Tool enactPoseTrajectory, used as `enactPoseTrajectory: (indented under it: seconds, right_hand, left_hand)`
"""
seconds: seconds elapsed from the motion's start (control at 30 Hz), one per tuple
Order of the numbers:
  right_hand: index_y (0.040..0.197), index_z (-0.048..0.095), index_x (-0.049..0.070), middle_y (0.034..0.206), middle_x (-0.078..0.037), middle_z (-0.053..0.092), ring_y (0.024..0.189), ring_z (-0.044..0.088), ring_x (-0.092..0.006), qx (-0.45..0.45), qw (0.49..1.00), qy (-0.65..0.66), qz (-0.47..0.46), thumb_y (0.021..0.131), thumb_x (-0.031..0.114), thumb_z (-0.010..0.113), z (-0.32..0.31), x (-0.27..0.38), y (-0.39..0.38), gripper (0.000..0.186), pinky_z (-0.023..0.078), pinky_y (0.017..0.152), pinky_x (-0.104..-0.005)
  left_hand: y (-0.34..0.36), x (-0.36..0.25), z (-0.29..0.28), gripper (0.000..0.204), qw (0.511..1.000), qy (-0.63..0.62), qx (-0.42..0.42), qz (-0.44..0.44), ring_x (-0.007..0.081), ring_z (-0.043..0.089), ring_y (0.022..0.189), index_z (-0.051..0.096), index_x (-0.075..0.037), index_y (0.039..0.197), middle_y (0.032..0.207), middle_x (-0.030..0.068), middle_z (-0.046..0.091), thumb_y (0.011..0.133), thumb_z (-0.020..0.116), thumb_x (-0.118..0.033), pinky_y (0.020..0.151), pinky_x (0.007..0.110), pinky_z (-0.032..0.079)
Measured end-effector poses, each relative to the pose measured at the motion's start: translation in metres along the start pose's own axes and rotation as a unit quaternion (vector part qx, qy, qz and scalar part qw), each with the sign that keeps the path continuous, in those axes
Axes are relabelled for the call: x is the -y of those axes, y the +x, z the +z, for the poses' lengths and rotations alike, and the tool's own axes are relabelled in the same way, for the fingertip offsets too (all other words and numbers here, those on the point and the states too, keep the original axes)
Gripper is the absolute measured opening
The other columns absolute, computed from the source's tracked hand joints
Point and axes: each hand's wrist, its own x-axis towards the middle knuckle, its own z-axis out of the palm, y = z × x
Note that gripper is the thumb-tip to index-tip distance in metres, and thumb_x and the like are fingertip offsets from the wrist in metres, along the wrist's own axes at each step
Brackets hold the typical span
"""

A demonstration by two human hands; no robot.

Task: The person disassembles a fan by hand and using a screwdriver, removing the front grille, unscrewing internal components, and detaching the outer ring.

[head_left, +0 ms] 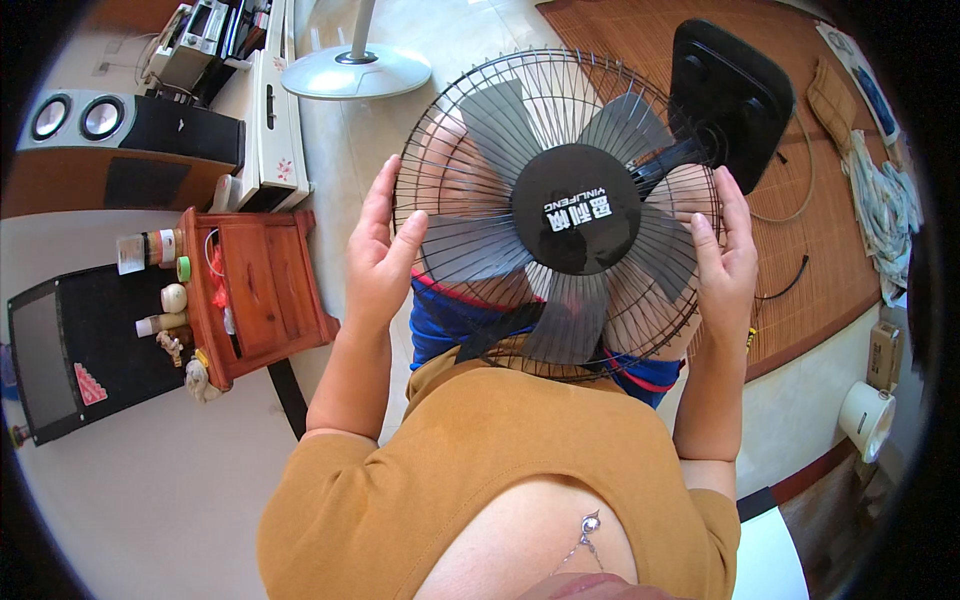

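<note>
Left hand (pixel 380 265) and right hand (pixel 728 262) grip fan guard (pixel 576 209) at opposite edges. I'd press evenly, stay clear of blades (pixel 568 322) between; mind base (pixel 728 95) beyond right hand.

The left forearm (pixel 352 372) and the right forearm (pixel 712 395) reach away from the near side, roughly parallel and well apart, both bare. The left hand (pixel 378 258) and the right hand (pixel 731 262) are almost level with each other, palms turned inward. On the left, the fingers (pixel 378 198) stretch toward the far side, close together, while the left thumb (pixel 409 238) slants inward to the right. The right hand mirrors this: its fingers point far and its right thumb (pixel 705 240) leans left. Both hands hold, spread between thumb and fingers, wrists nearly straight.
</note>
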Motion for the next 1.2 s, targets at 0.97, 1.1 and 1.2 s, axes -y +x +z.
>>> enactPoseTrajectory:
  seconds: [0.97, 1.1, 1.2]
  right_hand:
    - [0.117, 0.056, -0.003, 0.125, -0.019, 0.051, 0.118, 0.048, -0.0285, -0.023, 0.999, -0.037, -0.03, 0.084, 0.015, 0.06, -0.009, 0.002, 0.019, 0.037, 0.034, 0.101, -0.0357]
    - [0.101, 0.066, 0.002, 0.101, -0.009, 0.063, 0.092, 0.06, -0.0161, 0.003, 0.996, -0.014, -0.092, 0.086, 0.009, 0.057, -0.018, -0.008, 0.082, 0.019, 0.046, 0.081, -0.0259]
    - [0.1, 0.068, 0.003, 0.094, -0.009, 0.066, 0.083, 0.062, -0.0167, 0.108, 0.983, -0.051, -0.142, 0.084, 0.017, 0.061, 0.001, -0.022, 0.147, 0.022, 0.048, 0.076, -0.0267]
  left_hand:
    - [0.051, 0.022, -0.03, 0.052, 0.989, -0.101, -0.033, -0.1, 0.0204, 0.044, 0.119, 0.032, 0.0, 0.139, 0.133, 0.0144, 0.045, 0.092, 0.05, -0.015, 0.102, 0.032, 0.033]
    - [0.073, 0.03, -0.024, 0.053, 0.984, -0.119, 0.069, -0.112, 0.0207, 0.046, 0.12, 0.031, 0.001, 0.139, 0.136, 0.0139, 0.043, 0.094, 0.048, -0.02, 0.096, 0.031, 0.04]
    - [0.072, 0.025, -0.016, 0.053, 0.986, -0.112, 0.077, -0.1, 0.0196, 0.047, 0.118, 0.033, 0.001, 0.139, 0.136, 0.0139, 0.042, 0.093, 0.05, -0.019, 0.094, 0.03, 0.041]
